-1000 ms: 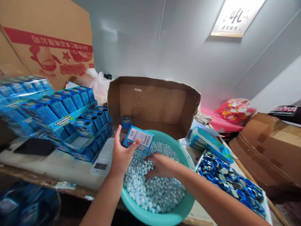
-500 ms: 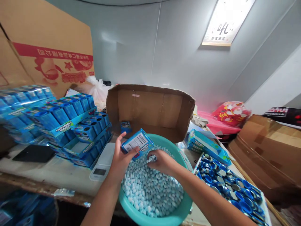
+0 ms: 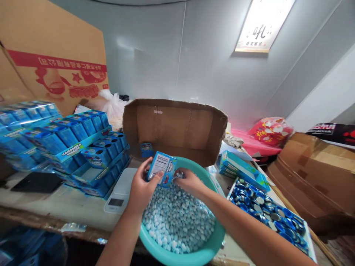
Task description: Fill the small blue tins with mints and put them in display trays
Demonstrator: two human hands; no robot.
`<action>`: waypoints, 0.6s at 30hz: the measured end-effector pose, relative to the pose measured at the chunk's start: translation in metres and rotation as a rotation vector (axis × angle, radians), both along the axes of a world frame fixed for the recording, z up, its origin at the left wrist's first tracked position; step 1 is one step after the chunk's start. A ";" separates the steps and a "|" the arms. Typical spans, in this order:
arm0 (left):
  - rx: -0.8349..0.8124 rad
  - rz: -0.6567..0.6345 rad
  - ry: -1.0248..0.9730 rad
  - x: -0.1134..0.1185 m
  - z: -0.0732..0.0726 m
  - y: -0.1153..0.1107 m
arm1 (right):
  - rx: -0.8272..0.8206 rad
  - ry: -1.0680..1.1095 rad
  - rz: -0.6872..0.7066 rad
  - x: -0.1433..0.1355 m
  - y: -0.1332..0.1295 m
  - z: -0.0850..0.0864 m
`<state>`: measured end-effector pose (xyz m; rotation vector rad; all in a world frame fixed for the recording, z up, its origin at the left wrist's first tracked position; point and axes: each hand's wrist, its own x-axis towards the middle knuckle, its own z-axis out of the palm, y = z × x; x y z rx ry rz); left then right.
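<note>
Over the far left part of a teal basin (image 3: 219, 240), my left hand (image 3: 144, 184) grips a small blue candy box (image 3: 161, 168), its printed back turned toward me. Pale blue and white candies (image 3: 180, 225) fill much of the basin. My right hand (image 3: 190, 183) is closed around several candies (image 3: 179, 174), close against the right side of the box. Whether its fingertips touch the box I cannot tell.
Left of the basin lies a white scale (image 3: 118, 195); stacked trays of blue boxes (image 3: 74, 144) stand beyond it. An open cardboard carton (image 3: 174, 129) is behind. At right sit a tray of blue lids (image 3: 266, 210) and a blue display box (image 3: 241, 171).
The candy box has swung from a tilt to nearly upright, its right side now next to my right hand. The right hand still holds candies and has barely moved.
</note>
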<state>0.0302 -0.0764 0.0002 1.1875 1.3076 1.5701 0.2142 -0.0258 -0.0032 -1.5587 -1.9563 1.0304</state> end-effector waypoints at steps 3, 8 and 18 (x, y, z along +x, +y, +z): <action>-0.010 0.058 -0.054 0.000 -0.003 0.001 | 0.050 -0.072 0.130 0.004 -0.006 0.003; -0.050 -0.029 -0.263 -0.002 -0.008 0.002 | 0.181 -0.425 0.491 0.016 -0.027 -0.004; -0.071 -0.072 -0.091 0.003 -0.008 0.002 | 0.207 -0.559 0.563 0.010 -0.022 -0.013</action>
